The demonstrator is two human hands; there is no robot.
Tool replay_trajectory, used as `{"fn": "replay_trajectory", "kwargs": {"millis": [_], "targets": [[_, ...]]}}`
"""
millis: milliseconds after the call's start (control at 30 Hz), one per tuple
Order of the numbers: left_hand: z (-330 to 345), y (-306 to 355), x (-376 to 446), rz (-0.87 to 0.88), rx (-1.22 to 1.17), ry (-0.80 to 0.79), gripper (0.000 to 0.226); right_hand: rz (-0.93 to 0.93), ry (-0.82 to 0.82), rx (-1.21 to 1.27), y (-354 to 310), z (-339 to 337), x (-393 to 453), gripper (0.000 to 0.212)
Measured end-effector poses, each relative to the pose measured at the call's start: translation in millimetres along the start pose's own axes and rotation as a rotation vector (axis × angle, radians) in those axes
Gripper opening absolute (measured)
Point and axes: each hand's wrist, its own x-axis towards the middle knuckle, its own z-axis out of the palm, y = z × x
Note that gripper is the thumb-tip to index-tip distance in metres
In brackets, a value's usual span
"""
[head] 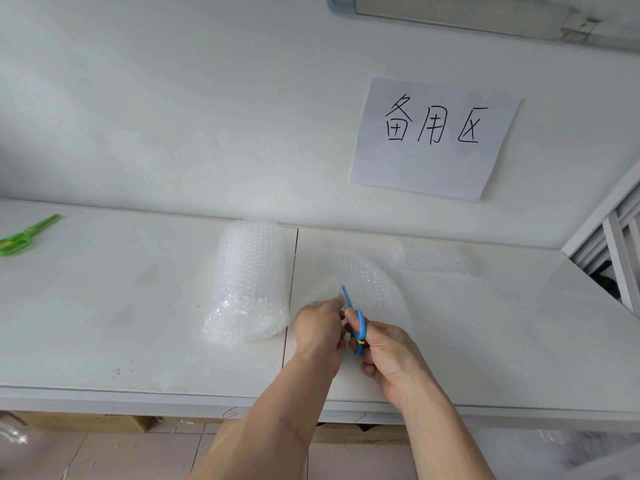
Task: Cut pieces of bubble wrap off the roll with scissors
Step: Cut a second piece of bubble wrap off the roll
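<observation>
At six o'clock on the table (138, 306), the right hand (391, 362) grips blue scissors (356, 323), blades pointing to twelve into the sheet (363, 282). The left hand (318, 327) pinches the sheet's near edge just beside the blades, so a fingertip could be nicked, or the slack film could fold rather than cut. The roll (249, 282) lies at ten o'clock, a cut piece (433, 258) at one, green scissors (27, 233) far at nine. The wall paper (433, 136) reads "备用区".
</observation>
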Motion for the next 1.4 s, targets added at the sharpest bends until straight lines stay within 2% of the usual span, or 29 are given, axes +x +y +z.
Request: {"fn": "replay_trajectory", "kwargs": {"millis": [133, 367, 633, 1000, 1400], "targets": [[3, 9, 5, -0.102, -0.048, 0.031, 0.029, -0.012, -0.005, -0.027, 1, -1, 2, 0.038], [7, 7, -1, -0.025, -0.032, -0.008, 0.013, -0.047, -0.056, -0.227, -13, -5, 7, 0.044], [5, 7, -1, -0.022, -0.02, 0.001, 0.015, -0.032, -0.098, -0.131, -8, -8, 13, 0.052], [5, 3, 1, -0.008, 0.038, 0.014, 0.017, -0.008, -0.112, -0.068, -9, -11, 17, 0.03], [7, -2, 1, 0.018, 0.071, 0.03, 0.011, -0.018, -0.115, -0.175, -18, -12, 21, 0.036]]}}
